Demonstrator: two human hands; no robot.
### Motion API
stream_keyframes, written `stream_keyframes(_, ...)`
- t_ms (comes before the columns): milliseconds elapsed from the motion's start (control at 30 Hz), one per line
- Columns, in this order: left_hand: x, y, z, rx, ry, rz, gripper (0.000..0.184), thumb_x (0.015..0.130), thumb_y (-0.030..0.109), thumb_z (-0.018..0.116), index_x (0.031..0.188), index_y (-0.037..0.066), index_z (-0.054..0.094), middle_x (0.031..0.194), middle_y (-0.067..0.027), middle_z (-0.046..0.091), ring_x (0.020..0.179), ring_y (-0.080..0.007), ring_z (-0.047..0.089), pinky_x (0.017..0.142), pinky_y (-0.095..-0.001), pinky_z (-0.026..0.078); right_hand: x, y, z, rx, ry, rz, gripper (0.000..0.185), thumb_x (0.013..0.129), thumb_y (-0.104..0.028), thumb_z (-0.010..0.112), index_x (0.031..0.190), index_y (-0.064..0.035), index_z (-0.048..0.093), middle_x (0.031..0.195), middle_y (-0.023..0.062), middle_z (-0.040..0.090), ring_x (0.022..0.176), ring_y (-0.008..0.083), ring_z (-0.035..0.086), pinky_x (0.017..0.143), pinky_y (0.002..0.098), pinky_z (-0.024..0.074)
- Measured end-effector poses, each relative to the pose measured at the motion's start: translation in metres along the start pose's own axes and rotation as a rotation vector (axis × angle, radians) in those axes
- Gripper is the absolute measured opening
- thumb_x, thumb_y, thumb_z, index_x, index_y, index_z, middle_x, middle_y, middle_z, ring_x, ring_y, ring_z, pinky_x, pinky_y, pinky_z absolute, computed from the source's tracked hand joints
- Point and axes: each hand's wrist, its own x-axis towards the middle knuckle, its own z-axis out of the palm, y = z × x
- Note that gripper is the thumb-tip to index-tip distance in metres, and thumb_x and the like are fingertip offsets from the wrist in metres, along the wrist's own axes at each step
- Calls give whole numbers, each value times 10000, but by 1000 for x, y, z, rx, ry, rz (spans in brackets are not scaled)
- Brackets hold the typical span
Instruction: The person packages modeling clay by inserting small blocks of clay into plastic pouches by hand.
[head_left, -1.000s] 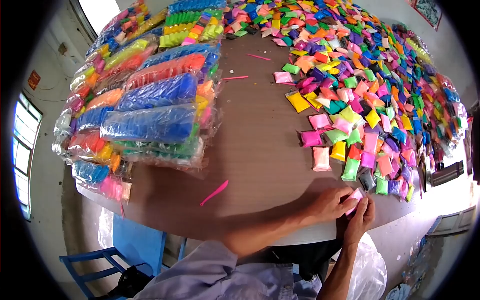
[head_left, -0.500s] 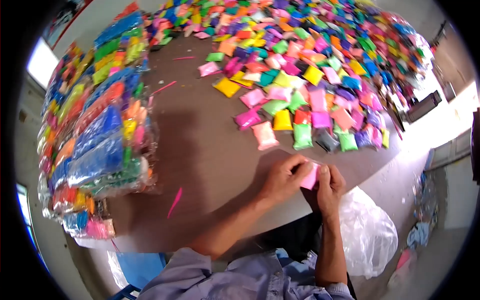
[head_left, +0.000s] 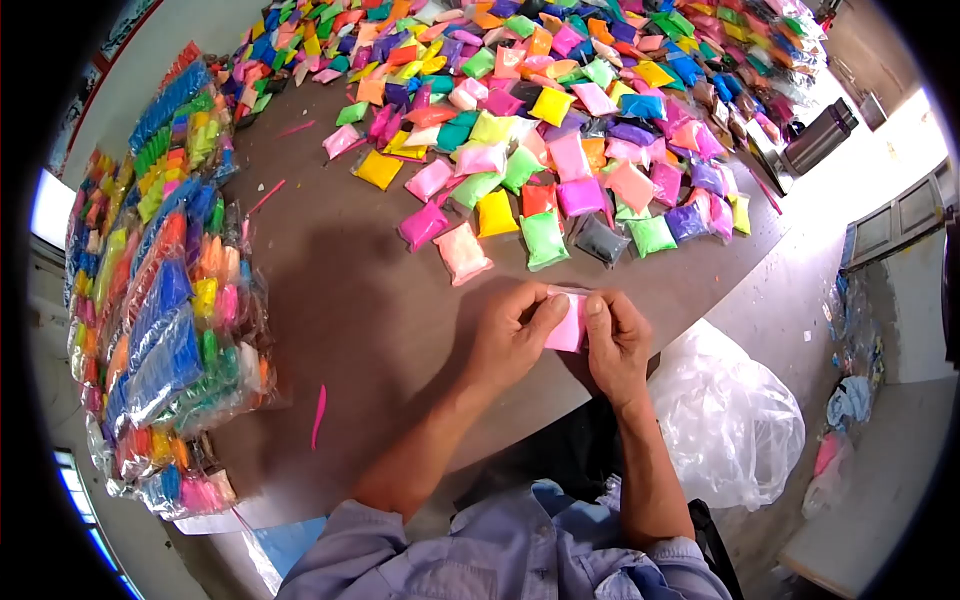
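A small pink packet [head_left: 568, 326] in a clear wrapper is held up between my two hands, above the near edge of the table. My left hand [head_left: 512, 335] pinches its left side between thumb and fingers. On the opposite side, my right hand [head_left: 618, 340] grips the packet the same way, thumb on the front. Just beyond the hands lie a peach packet [head_left: 462, 254], a light green packet [head_left: 544, 240] and a black packet [head_left: 601, 241] on the brown table [head_left: 345, 330].
A large heap of colourful packets [head_left: 560, 110] covers the far side. Clear bags of packets [head_left: 165, 330] are stacked at the left. A pink plastic tool [head_left: 319, 417] lies near the front. A metal flask [head_left: 822, 138] stands far right; a clear plastic bag [head_left: 725, 420] hangs below the right edge.
The whole view has shifted, so the table contents sit further left and higher. Both hands still hold the pink packet, which now faces the camera more squarely.
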Motion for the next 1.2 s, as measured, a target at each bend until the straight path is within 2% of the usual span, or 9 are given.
stream_keyframes(167,-1,3,0,47,15,-4,207,1016,191,665,1029,-14,685,780,16,609,713,-52,542,630,-249,462,0,-6,-1,-122,-99,-40,171,1025,-134,627,992,29,665,740,16,592,691,51,493,607,252,414)
stream_keyframes(300,1,15,-2,270,-36,72,173,1001,172,671,1014,2,701,816,40,624,744,-25,526,649,-227,438,-2,3,-1,77,-30,8,172,1033,-137,623,1005,28,666,760,0,594,706,52,488,613,247,405)
stream_keyframes(433,-3,6,3,64,-52,-23,180,1002,173,670,1042,-1,698,861,19,652,771,-30,551,677,-233,460,-3,3,-1,60,-37,15,206,1061,-182,598,1017,9,664,808,-58,557,740,30,463,643,213,385)
stream_keyframes(500,-3,3,0,97,-24,3,261,1005,254,682,1063,0,693,858,-70,696,774,-116,638,691,-290,521,-1,-2,2,54,-52,15,196,1054,-164,601,1043,22,660,826,-27,597,759,55,505,665,229,422)
stream_keyframes(633,-4,7,1,60,12,-26,267,1005,253,681,1067,-7,693,862,-67,699,792,-117,643,696,-289,523,0,-6,1,64,-88,3,201,1053,-158,596,1078,32,658,879,12,642,806,76,554,705,241,460)
stream_keyframes(833,-3,3,5,73,-72,-11,259,1018,220,659,1107,-23,669,896,-83,710,801,-115,657,709,-291,532,-2,-2,-2,108,-16,54,220,1058,-184,597,1088,26,659,898,10,645,829,76,559,730,241,461)
stream_keyframes(900,-4,4,6,9,-88,-31,232,1015,174,656,1148,-15,668,945,-18,688,833,-62,609,730,-253,508,-1,-3,-1,156,5,79,215,1058,-186,600,1084,21,654,897,2,640,822,75,554,725,242,459)
stream_keyframes(967,-5,4,2,4,-97,-78,242,1017,176,654,1164,-17,663,962,-24,693,855,-67,616,747,-257,514,-1,5,-2,5,-9,25,215,1056,-185,601,1086,22,651,895,4,641,815,73,549,718,243,457)
stream_keyframes(1200,-4,14,3,-29,-96,-103,262,1026,198,646,1162,-26,657,967,-29,690,872,-69,615,740,-252,509,-1,1,-2,60,-3,56,217,1048,-188,617,1089,21,659,871,10,635,802,74,540,706,246,455)
